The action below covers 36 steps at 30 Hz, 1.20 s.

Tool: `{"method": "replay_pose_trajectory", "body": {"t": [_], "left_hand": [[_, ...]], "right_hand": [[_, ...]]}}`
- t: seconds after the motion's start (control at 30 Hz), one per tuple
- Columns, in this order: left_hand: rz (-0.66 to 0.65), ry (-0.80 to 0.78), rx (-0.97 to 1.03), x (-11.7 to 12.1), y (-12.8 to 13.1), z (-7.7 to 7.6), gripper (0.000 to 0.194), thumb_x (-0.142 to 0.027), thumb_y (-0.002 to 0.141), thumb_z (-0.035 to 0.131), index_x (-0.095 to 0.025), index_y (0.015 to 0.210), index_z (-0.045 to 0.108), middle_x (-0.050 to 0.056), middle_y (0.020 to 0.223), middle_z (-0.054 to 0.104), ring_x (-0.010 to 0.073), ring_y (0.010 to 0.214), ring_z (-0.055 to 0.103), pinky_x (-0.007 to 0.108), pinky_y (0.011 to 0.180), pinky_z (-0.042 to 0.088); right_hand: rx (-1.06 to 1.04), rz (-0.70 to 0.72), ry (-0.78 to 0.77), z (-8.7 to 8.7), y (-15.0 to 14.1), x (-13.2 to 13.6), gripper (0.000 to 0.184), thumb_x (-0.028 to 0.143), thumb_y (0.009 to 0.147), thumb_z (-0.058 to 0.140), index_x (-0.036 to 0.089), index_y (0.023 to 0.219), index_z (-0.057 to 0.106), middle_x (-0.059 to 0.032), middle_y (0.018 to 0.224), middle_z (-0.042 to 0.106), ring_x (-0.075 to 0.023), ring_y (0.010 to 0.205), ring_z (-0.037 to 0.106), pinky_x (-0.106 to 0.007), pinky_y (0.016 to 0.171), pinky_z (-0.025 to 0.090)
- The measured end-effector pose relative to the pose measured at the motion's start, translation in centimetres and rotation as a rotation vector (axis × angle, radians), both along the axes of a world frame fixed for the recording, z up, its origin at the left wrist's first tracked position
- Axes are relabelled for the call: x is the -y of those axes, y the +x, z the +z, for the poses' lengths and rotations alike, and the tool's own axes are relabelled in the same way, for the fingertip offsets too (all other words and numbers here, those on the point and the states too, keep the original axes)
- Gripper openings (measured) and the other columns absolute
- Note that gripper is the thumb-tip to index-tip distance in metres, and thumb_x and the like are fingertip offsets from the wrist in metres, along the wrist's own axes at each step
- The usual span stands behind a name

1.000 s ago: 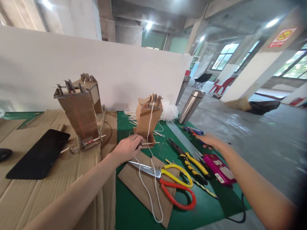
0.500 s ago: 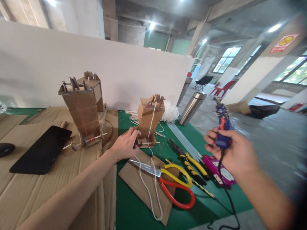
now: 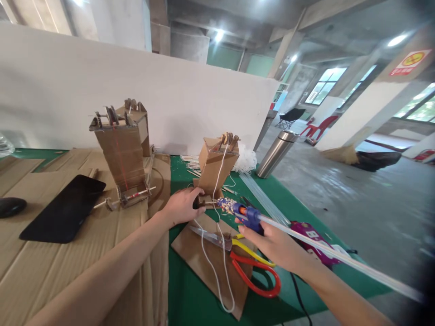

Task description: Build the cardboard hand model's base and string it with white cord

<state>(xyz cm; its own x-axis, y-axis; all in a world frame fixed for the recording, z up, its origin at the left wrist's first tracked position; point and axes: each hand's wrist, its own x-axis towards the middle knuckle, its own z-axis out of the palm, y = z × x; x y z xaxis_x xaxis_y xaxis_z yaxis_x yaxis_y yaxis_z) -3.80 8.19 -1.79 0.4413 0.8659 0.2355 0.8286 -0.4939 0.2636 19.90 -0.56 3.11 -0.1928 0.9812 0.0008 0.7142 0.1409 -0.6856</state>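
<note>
My right hand is wrapped round a blue hot glue gun, a long clear glue stick trailing from its back end. The gun's residue-crusted nozzle points left, close to the base of a small cardboard tower. At that tower's lower left, my left hand grips the base area with thumb and fingers; the exact spot under the fingers is hidden. White string runs from the discs on the tower's top down over a flat cardboard piece. Scissors with yellow and red handles lie there.
A taller cardboard tower stands left, beside a black phone and a mouse. Glue sticks, a steel bottle and a purple pack are on the right. A white partition rises behind.
My right hand has brought the glue gun left and down, from beyond the table's right side to the small tower's base. My left hand has shifted slightly, its thumb now nearer the base.
</note>
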Motion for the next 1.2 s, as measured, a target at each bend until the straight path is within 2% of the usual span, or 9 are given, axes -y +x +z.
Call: {"method": "replay_pose_trajectory", "body": {"t": [0.07, 0.1, 0.17, 0.23, 0.33, 0.6, 0.77, 0.97, 1.2], "left_hand": [[0.026, -0.014, 0.009, -0.1, 0.2, -0.1, 0.039, -0.042, 0.078, 0.059, -0.027, 0.113, 0.053, 0.001, 0.097, 0.066, 0.0197, 0.085, 0.064, 0.029, 0.073, 0.049], [0.033, -0.017, 0.014, -0.1, 0.3, -0.1, 0.037, -0.041, 0.078, 0.06, -0.028, 0.112, 0.054, 0.0, 0.096, 0.066, 0.0193, 0.085, 0.064, 0.028, 0.072, 0.049], [0.034, -0.014, 0.022, 0.0, 0.5, -0.2, 0.035, -0.04, 0.078, 0.061, -0.029, 0.11, 0.056, 0.0, 0.097, 0.065, 0.0189, 0.086, 0.064, 0.028, 0.074, 0.048], [0.024, -0.007, 0.027, 0.0, 0.6, -0.2, 0.032, -0.038, 0.078, 0.061, -0.029, 0.109, 0.057, 0.0, 0.098, 0.065, 0.0188, 0.089, 0.063, 0.028, 0.076, 0.048], [0.011, 0.002, 0.029, 0.0, 0.7, -0.3, 0.029, -0.036, 0.079, 0.059, -0.029, 0.107, 0.058, 0.0, 0.098, 0.064, 0.0184, 0.088, 0.063, 0.027, 0.076, 0.048], [0.008, 0.025, 0.025, -0.1, 0.7, -0.7, 0.026, -0.038, 0.081, 0.057, -0.028, 0.104, 0.061, 0.001, 0.094, 0.063, 0.0189, 0.085, 0.063, 0.027, 0.073, 0.048], [0.006, 0.029, 0.026, -0.1, 0.7, -0.6, 0.027, -0.037, 0.078, 0.059, -0.028, 0.104, 0.06, 0.001, 0.092, 0.064, 0.0187, 0.083, 0.064, 0.026, 0.07, 0.048], [0.008, 0.022, 0.022, 0.0, 0.8, -0.4, 0.026, -0.036, 0.078, 0.059, -0.027, 0.102, 0.059, 0.0, 0.091, 0.065, 0.0186, 0.081, 0.065, 0.026, 0.068, 0.047], [0.02, 0.017, 0.012, 0.0, 0.9, -0.3, 0.024, -0.036, 0.079, 0.058, -0.027, 0.101, 0.06, 0.001, 0.092, 0.066, 0.0194, 0.084, 0.065, 0.026, 0.07, 0.048]], "right_hand": [[0.043, 0.029, 0.063, -0.2, -0.4, -0.9, 0.025, 0.041, 0.083, 0.051, 0.021, 0.092, 0.064, -0.0035, 0.085, 0.068, -0.0218, 0.081, 0.062, -0.03, 0.072, 0.047], [0.042, 0.04, 0.057, -0.4, -0.6, -1.4, 0.026, 0.041, 0.083, 0.05, 0.021, 0.093, 0.063, -0.0036, 0.086, 0.068, -0.0219, 0.082, 0.063, -0.03, 0.073, 0.047], [0.018, 0.051, -0.02, -0.8, -0.8, -2.3, 0.027, 0.043, 0.084, 0.048, 0.02, 0.09, 0.062, -0.0015, 0.073, 0.065, -0.0189, 0.068, 0.061, -0.028, 0.063, 0.046], [0.001, 0.047, -0.117, -1.1, -1.0, -2.9, 0.03, 0.045, 0.086, 0.045, 0.019, 0.083, 0.058, 0.003, 0.056, 0.054, -0.0141, 0.05, 0.051, -0.025, 0.051, 0.04], [0.016, 0.009, -0.183, -1.2, -1.6, -3.4, 0.031, 0.046, 0.087, 0.045, 0.018, 0.078, 0.055, 0.0059, 0.049, 0.044, -0.0107, 0.042, 0.041, -0.024, 0.046, 0.034], [0.065, 0.072, -0.113, -0.5, -2.7, -3.9, 0.027, 0.041, 0.084, 0.048, 0.019, 0.069, 0.051, 0.0044, 0.051, 0.045, -0.0118, 0.048, 0.04, -0.024, 0.051, 0.033], [0.068, 0.081, -0.06, -0.2, -2.9, -4.2, 0.02, 0.036, 0.08, 0.053, 0.018, 0.075, 0.06, 0.0013, 0.057, 0.054, -0.0155, 0.056, 0.047, -0.026, 0.056, 0.037], [0.053, 0.107, -0.085, 0.2, -3.3, -4.2, 0.019, 0.034, 0.078, 0.054, 0.017, 0.08, 0.063, 0.0007, 0.059, 0.057, -0.0176, 0.06, 0.051, -0.027, 0.06, 0.039], [0.073, 0.132, -0.093, 0.1, -3.3, -4.4, 0.02, 0.036, 0.081, 0.051, 0.018, 0.075, 0.059, 0.0004, 0.059, 0.055, -0.0167, 0.06, 0.048, -0.026, 0.058, 0.038]]}}
